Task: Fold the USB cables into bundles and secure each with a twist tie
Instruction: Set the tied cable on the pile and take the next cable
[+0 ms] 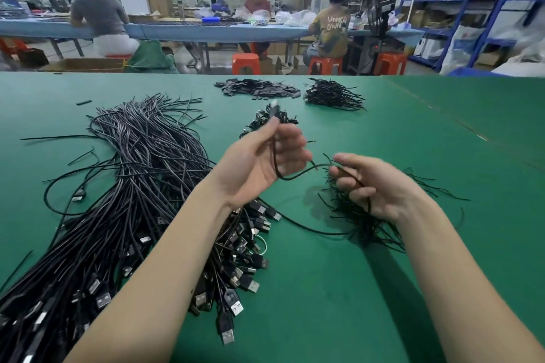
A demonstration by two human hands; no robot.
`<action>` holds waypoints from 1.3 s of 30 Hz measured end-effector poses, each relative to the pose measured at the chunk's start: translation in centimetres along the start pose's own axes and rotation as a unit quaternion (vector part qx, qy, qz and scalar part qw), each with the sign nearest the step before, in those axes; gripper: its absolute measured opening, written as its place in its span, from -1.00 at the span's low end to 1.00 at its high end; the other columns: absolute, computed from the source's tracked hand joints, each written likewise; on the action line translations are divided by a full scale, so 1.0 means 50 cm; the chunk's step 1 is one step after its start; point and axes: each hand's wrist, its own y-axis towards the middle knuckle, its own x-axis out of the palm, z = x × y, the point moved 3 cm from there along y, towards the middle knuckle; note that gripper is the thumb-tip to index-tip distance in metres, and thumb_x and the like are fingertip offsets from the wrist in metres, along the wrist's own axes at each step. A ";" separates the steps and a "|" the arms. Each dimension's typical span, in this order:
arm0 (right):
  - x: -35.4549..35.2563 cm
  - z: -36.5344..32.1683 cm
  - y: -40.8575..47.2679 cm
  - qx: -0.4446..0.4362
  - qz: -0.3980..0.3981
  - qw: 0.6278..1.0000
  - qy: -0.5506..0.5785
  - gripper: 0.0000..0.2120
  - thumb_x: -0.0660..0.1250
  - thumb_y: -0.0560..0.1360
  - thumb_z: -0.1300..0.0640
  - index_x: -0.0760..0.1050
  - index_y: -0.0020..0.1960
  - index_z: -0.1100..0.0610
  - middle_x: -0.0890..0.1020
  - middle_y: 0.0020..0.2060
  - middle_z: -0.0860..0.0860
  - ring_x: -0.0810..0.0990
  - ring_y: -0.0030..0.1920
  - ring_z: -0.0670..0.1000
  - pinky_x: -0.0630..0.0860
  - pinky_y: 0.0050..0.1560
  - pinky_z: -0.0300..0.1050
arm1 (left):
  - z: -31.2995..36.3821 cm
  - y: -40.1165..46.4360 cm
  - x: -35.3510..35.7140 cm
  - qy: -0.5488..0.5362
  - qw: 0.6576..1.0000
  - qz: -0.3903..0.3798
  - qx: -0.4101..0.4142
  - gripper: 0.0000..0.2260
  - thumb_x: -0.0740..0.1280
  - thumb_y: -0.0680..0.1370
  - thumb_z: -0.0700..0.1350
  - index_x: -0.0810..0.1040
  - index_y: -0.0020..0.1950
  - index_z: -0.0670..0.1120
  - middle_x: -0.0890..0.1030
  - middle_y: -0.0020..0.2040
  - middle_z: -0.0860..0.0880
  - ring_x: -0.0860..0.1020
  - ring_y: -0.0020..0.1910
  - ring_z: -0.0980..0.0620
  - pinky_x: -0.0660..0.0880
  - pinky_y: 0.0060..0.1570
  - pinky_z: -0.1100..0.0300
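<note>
Beyond the green worktop (442, 244) runs a long blue table (206, 31), where three people sit: one in a grey top (97, 13), one in red (257, 4), one in a yellow printed shirt (331, 29). Orange stools (246, 63) stand under that table. Blue shelving (472, 3) rises to its right.

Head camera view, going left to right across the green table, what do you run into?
Big pile of USB cables → left hand gripping one cable → right hand holding that cable's other stretch, above the heap of twist ties → bare green table.
</note>
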 end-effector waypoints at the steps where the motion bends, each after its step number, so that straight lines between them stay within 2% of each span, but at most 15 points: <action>1: 0.004 -0.013 -0.005 -0.028 0.010 0.999 0.023 -0.94 0.26 0.64 0.17 0.39 0.01 0.11 0.60 -0.24 0.03 0.37 -0.51 -0.16 0.17 -0.69 -0.39 | -0.008 0.001 0.006 0.066 0.997 -0.015 -0.022 -0.58 0.09 0.70 0.00 0.71 0.00 -0.13 0.72 -0.03 -0.13 0.71 -0.05 -0.07 0.63 -0.07 0.16; 5: 0.049 -0.046 -0.031 -0.160 0.011 0.982 -0.096 -0.91 0.21 0.65 0.20 0.48 0.03 0.08 0.70 -0.22 -0.02 0.39 -0.49 -0.12 0.22 -0.59 -0.34 | -0.057 0.018 0.017 0.252 0.964 -0.012 -0.090 -0.60 0.03 0.73 -0.03 0.56 0.24 -0.25 0.64 0.20 -0.27 0.64 0.18 -0.15 0.59 0.16 0.10; 8: 0.085 -0.050 -0.045 -0.215 -0.012 0.959 -0.182 -0.84 0.21 0.64 0.25 0.52 -0.03 0.09 0.63 -0.23 -0.04 0.41 -0.45 -0.10 0.29 -0.54 -0.33 | -0.061 0.026 0.012 0.224 0.972 0.033 -0.065 -0.62 0.05 0.73 -0.04 0.56 0.21 -0.24 0.67 0.13 -0.24 0.67 0.12 -0.13 0.58 0.20 0.04; 12: 0.102 -0.024 -0.063 -0.086 -0.248 0.955 -0.136 -0.94 0.28 0.56 0.21 0.49 0.02 0.14 0.57 -0.13 0.09 0.60 -0.20 0.04 0.62 -0.24 -0.03 | -0.028 0.028 -0.013 0.103 0.988 0.112 0.024 -0.58 -0.02 0.74 -0.02 0.52 0.27 -0.23 0.68 0.13 -0.17 0.67 0.07 -0.03 0.60 0.03 0.18; 14: 0.097 0.007 -0.074 0.012 -0.360 0.919 -0.162 -0.92 0.27 0.58 0.22 0.48 0.06 0.15 0.59 -0.06 0.17 0.62 0.11 0.20 0.58 0.06 0.28 | -0.013 0.027 -0.024 0.017 0.991 0.116 0.059 -0.56 -0.05 0.74 -0.02 0.50 0.29 -0.25 0.66 0.19 -0.20 0.64 0.18 -0.09 0.61 0.09 0.14; 16: 0.088 0.032 -0.073 0.064 -0.390 0.901 -0.178 -0.93 0.21 0.61 0.24 0.46 0.06 0.15 0.56 -0.08 0.19 0.57 0.21 0.25 0.53 0.17 0.37 | 0.004 0.023 -0.033 -0.057 0.989 0.109 0.080 -0.56 -0.06 0.74 -0.03 0.50 0.28 -0.27 0.65 0.20 -0.21 0.62 0.22 -0.12 0.60 0.13 0.10; 19: 0.070 0.049 -0.058 0.115 -0.356 0.913 -0.161 -0.88 0.22 0.61 0.25 0.50 0.03 0.08 0.49 -0.22 0.10 0.64 -0.09 0.09 0.67 -0.19 -0.03 | 0.015 0.017 -0.034 -0.094 0.988 0.089 0.078 -0.57 -0.03 0.74 -0.05 0.53 0.25 -0.27 0.66 0.18 -0.20 0.64 0.19 -0.11 0.61 0.08 0.12; 22: 0.049 0.056 -0.034 0.126 -0.287 0.929 -0.199 -0.82 0.21 0.63 0.26 0.52 0.05 0.02 0.45 -0.31 0.03 0.54 -0.34 -0.08 0.37 -0.60 -0.38 | 0.012 0.011 -0.026 -0.088 0.993 0.058 0.055 -0.57 -0.01 0.74 -0.04 0.58 0.21 -0.25 0.68 0.14 -0.17 0.66 0.15 -0.09 0.61 0.03 0.15; 25: 0.036 0.057 -0.012 0.139 -0.188 0.972 -0.017 -0.81 0.14 0.59 0.35 0.43 0.04 0.10 0.37 -0.36 0.00 0.41 -0.46 -0.15 0.18 -0.71 -0.43 | 0.007 0.002 -0.021 -0.010 1.000 0.021 0.000 -0.53 0.03 0.72 -0.02 0.71 0.08 -0.16 0.70 0.07 -0.14 0.69 0.04 -0.05 0.62 -0.05 0.17; 27: 0.025 0.040 -0.003 0.110 -0.115 0.974 0.164 -0.79 0.10 0.55 0.39 0.35 0.02 0.11 0.34 -0.37 -0.01 0.35 -0.52 -0.17 0.18 -0.74 -0.39 | -0.002 -0.002 -0.015 0.093 0.995 -0.009 -0.047 -0.53 0.03 0.72 -0.01 0.72 0.04 -0.15 0.71 0.04 -0.17 0.70 0.00 -0.08 0.62 -0.08 0.16; 29: 0.027 0.014 -0.006 0.071 -0.087 0.968 0.224 -0.82 0.15 0.52 0.36 0.31 -0.01 0.10 0.39 -0.33 0.02 0.31 -0.54 -0.17 0.17 -0.74 -0.37 | -0.019 -0.001 -0.011 0.191 0.976 -0.035 -0.096 -0.54 0.01 0.72 -0.01 0.66 0.08 -0.22 0.70 0.04 -0.23 0.69 0.03 -0.15 0.63 -0.05 0.14; 33: 0.063 -0.026 -0.030 -0.025 -0.071 0.994 0.085 -0.93 0.19 0.61 0.25 0.36 0.01 0.10 0.51 -0.25 0.03 0.27 -0.51 -0.15 0.13 -0.68 -0.39 | -0.062 0.011 -0.008 0.299 0.946 0.000 -0.128 -0.57 0.02 0.74 -0.04 0.57 0.18 -0.30 0.68 0.09 -0.26 0.66 0.12 -0.19 0.61 0.09 0.10; 36: 0.108 -0.030 -0.048 -0.096 -0.131 0.987 0.013 -0.87 0.15 0.61 0.28 0.44 0.04 0.13 0.55 -0.23 0.00 0.32 -0.48 -0.14 0.20 -0.61 -0.36 | -0.069 0.022 -0.007 0.229 0.970 0.056 -0.061 -0.57 0.01 0.75 -0.06 0.50 0.23 -0.38 0.70 0.02 -0.22 0.69 0.04 -0.15 0.57 0.16 0.03; 38: 0.123 -0.015 -0.054 -0.102 -0.185 0.977 -0.031 -0.84 0.18 0.58 0.29 0.47 0.10 0.14 0.57 -0.17 0.01 0.39 -0.44 -0.11 0.34 -0.53 -0.31 | -0.055 0.025 -0.007 0.152 0.985 0.077 -0.019 -0.58 -0.01 0.74 -0.05 0.49 0.21 -0.35 0.70 -0.09 -0.20 0.68 -0.12 -0.10 0.58 0.06 0.08; 39: 0.125 -0.002 -0.055 -0.085 -0.217 0.971 -0.049 -0.82 0.21 0.57 0.27 0.47 0.14 0.14 0.58 -0.13 0.01 0.44 -0.40 -0.08 0.45 -0.45 -0.26 | -0.047 0.026 -0.008 0.115 0.990 0.084 -0.011 -0.57 -0.02 0.74 -0.04 0.49 0.23 -0.33 0.70 -0.03 -0.22 0.67 -0.07 -0.11 0.56 0.09 0.10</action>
